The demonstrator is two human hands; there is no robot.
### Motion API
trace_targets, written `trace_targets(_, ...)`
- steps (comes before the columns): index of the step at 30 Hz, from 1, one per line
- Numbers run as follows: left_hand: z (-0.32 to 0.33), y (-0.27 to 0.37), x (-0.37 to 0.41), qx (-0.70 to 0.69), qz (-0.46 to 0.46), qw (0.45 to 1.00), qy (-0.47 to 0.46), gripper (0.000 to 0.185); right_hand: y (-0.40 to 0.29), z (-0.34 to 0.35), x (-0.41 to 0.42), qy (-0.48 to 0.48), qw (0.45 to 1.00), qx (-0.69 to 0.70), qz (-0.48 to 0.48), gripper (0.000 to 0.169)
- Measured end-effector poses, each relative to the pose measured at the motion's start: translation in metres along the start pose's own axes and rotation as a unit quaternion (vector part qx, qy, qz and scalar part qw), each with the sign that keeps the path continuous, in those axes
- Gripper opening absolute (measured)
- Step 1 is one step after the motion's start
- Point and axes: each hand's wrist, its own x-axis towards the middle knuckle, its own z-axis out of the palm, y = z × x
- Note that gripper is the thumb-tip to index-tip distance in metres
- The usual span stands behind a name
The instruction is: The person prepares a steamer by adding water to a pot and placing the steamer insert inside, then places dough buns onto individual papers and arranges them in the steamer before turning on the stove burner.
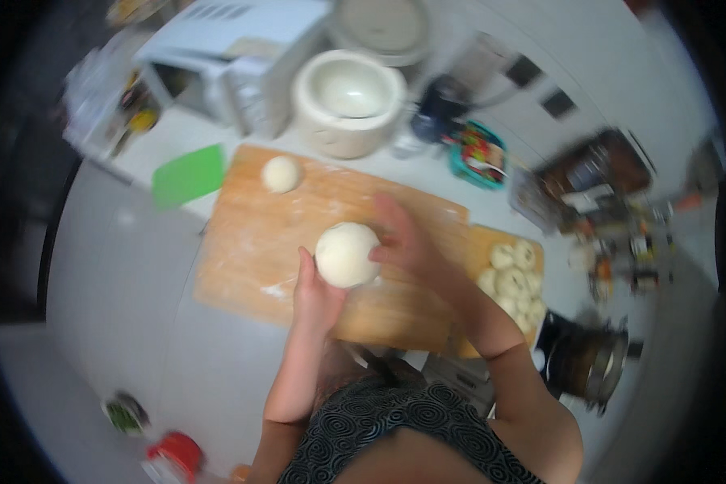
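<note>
A large round white ball of dough point(346, 255) rests in my left hand point(319, 295), which cups it from the left and below above the wooden board. My right hand point(402, 242) is at the ball's right side, its thumb against the dough and its fingers spread away, somewhat blurred. A smaller dough ball point(281, 174) lies on the floured wooden board point(236, 254) near its far left corner. On a second, smaller wooden board point(478, 242) to the right sit several shaped dough buns point(512, 282), bunched together.
A green plastic sheet point(189, 175) lies left of the board. Behind stand a microwave oven point(242, 91), a white pot-shaped appliance point(349, 130) and a teal basket point(477, 154) with colourful items. At the right are a brown tray point(626, 163), jars and a dark pot point(587, 363).
</note>
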Motion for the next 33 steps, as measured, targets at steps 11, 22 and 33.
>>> trace_targets(11,0.140,-0.248,-0.005,0.392,-0.220,0.854,-0.262,0.050,0.033,-0.164,-0.273,0.260,0.802,0.535,0.050,0.052)
trace_targets(22,0.354,-0.549,-0.048,0.589,-0.016,0.410,-0.696,0.025,0.055,-0.378,-0.645,0.641,0.678,0.349,0.091,0.045)
trace_targets(33,0.383,-0.917,-0.066,0.559,0.156,0.089,-0.810,0.050,0.163,-0.534,-0.778,0.531,0.739,0.211,0.358,0.056)
